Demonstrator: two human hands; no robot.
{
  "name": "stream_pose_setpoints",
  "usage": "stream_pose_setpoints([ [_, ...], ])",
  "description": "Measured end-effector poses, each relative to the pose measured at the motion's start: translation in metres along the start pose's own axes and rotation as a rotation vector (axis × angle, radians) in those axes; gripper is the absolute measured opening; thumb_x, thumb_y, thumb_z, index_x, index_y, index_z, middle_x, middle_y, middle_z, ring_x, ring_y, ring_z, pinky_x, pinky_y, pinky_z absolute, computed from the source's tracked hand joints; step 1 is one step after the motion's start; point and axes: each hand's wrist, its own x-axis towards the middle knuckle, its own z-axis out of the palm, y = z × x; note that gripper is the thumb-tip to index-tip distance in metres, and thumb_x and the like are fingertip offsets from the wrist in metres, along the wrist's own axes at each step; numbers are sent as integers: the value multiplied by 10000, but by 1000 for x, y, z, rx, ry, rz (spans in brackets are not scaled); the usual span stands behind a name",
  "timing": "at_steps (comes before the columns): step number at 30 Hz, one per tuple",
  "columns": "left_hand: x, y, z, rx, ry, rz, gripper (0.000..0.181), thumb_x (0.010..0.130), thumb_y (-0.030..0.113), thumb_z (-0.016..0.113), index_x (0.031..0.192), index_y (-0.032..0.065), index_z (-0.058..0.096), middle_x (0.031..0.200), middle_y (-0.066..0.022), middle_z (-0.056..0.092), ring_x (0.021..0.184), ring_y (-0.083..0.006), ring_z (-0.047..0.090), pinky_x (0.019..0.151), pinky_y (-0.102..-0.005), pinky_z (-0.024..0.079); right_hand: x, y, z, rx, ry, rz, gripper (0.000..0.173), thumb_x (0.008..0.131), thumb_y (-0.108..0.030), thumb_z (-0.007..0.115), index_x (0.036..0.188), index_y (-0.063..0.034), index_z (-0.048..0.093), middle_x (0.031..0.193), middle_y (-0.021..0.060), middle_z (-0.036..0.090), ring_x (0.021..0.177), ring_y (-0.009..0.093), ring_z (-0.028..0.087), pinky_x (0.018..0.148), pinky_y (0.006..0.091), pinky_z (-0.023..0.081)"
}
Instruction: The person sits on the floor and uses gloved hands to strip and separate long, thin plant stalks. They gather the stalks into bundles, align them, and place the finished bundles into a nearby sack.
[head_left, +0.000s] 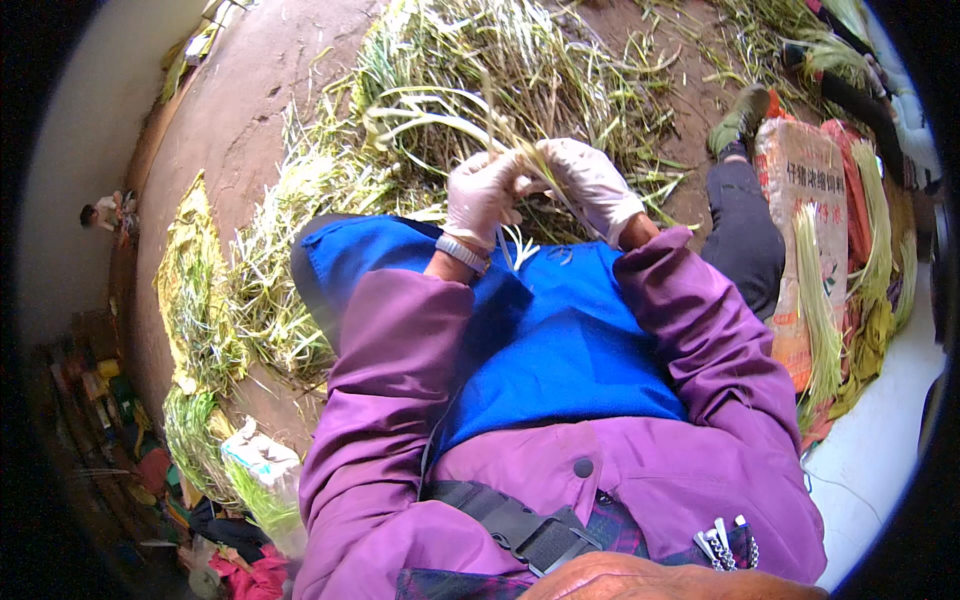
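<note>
Both hands wear thin whitish gloves and meet above my blue apron (562, 352). My left hand (481, 191), a pale watch (461, 253) on its wrist, pinches a long-leaved plant stalk (442, 120) between thumb and fingers. The leaves arch out to the left, pale green to yellowish. My right hand (585, 180) grips the stalk's other part, where thin stems run down towards its palm. Whitish strands (519, 247) hang below the left hand against the apron. Just beyond the hands spreads a big heap of loose stalks and leaves (517, 67), partly dried.
At right, a printed woven sack (799, 172) carries a bundle of trimmed pale stalks (817, 300). My shoe (739, 120) rests beside it. More leaves lie on a yellow sheet (187, 277) at left. Another person (870, 82) is partly visible upper right; clutter fills the lower left.
</note>
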Motion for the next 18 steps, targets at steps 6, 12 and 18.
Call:
stream_pose_setpoints([
  [6, -4, -13, 9, 21, -114, 48, 158, 872, 165, 652, 955, 31, 665, 726, -24, 641, 564, -82, 559, 521, -214, 450, 7, -7, 7, 191, -126, 57, 224, 933, -255, 595, 985, -45, 652, 834, -10, 640, 735, 85, 560, 685, 232, 453],
  [12, -4, -3, -1, -60, -26, 75, 177, 895, 171, 644, 925, -1, 671, 697, -25, 625, 530, -61, 527, 469, -179, 403, -4, -9, -4, 103, 64, -5, 282, 958, -308, 543, 908, -67, 679, 802, 24, 695, 660, 52, 592, 586, 191, 427],
  [18, 8, 29, -33, -294, 135, 264, 236, 926, 165, 537, 918, -30, 670, 689, -25, 615, 554, -80, 518, 434, -196, 378, 2, -10, -87, -868, 206, -240, 286, 953, -284, 506, 847, -41, 616, 751, 156, 639, 674, 290, 614, 615, 366, 457],
])
